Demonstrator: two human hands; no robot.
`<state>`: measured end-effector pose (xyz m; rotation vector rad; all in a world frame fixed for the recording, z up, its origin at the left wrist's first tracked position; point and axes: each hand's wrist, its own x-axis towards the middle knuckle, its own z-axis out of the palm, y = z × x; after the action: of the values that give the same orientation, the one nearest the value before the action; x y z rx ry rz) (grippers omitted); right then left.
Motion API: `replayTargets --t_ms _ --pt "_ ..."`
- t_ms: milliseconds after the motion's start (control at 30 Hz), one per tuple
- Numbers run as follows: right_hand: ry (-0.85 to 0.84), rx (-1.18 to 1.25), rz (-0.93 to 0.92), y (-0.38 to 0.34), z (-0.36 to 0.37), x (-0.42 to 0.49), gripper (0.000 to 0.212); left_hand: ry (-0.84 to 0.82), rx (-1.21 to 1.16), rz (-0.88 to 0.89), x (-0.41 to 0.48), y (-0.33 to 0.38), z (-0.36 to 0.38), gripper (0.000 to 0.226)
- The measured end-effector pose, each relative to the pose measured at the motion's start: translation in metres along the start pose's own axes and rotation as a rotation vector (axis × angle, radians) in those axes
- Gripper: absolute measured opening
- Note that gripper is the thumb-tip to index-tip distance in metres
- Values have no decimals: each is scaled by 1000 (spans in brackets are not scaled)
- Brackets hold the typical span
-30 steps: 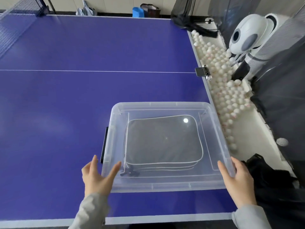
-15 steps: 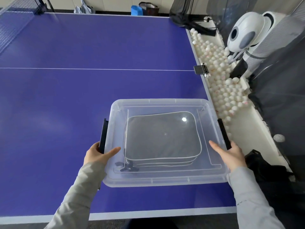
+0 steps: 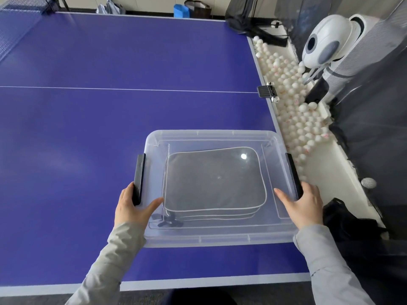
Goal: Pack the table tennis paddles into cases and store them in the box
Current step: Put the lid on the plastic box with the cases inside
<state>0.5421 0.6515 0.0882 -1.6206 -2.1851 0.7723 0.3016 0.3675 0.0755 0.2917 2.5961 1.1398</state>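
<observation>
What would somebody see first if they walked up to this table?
Probably the clear box near the front edge of the blue table, with grey cases inside. The left hand and right hand each grip a black latch on its sides. White balls fill the trough beside the table's right edge.

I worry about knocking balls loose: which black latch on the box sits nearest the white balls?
The right latch, gripped by the right hand, beside the balls; the left latch, in the left hand, faces open table.

The clear box (image 3: pixel 211 238), wearing black latches (image 3: pixel 139 177), is showing grey cases (image 3: pixel 215 179) (white-piped) on the purple, white-lined worktop (image 3: pixel 88 128) beside white balls (image 3: pixel 293 115).
</observation>
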Motion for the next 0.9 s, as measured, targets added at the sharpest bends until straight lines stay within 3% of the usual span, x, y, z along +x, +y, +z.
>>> replayTargets --t_ms 133,367,767,900 --pt "11 -21 -53 0 0 -1 69 14 52 66 0 1 0 62" --pt "-34 -1 -28 0 1 1 71 -17 -40 0 2 -3 3 71" --pt "-69 44 -13 -3 -5 -4 78 -59 -113 -65 0 3 -3 63" --pt "-44 28 -113 -17 -8 -6 78 -118 -9 -16 4 11 -10 79"
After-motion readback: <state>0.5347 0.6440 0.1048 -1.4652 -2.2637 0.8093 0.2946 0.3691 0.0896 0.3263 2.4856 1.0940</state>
